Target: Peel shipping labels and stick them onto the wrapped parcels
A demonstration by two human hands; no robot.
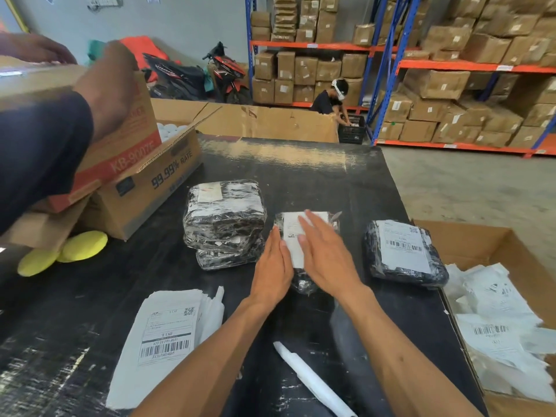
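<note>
1. Both palms flat, gripping nothing: left hand (pixel 272 273) and right hand (pixel 326 255) press a white label (pixel 291 236) onto the small black plastic-wrapped parcel (pixel 304 284).
2. Next, I judge: peel from the white label stack (pixel 164 338), near-left of that parcel.

One head-worn wide-angle camera looks forward and down, close over a black table (pixel 301 176), toward warehouse shelving (pixel 451 66).

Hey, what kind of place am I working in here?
Most likely a warehouse packing area: tall racks stacked with cardboard boxes, a black table with wrapped parcels, and a stack of shipping labels.
</note>
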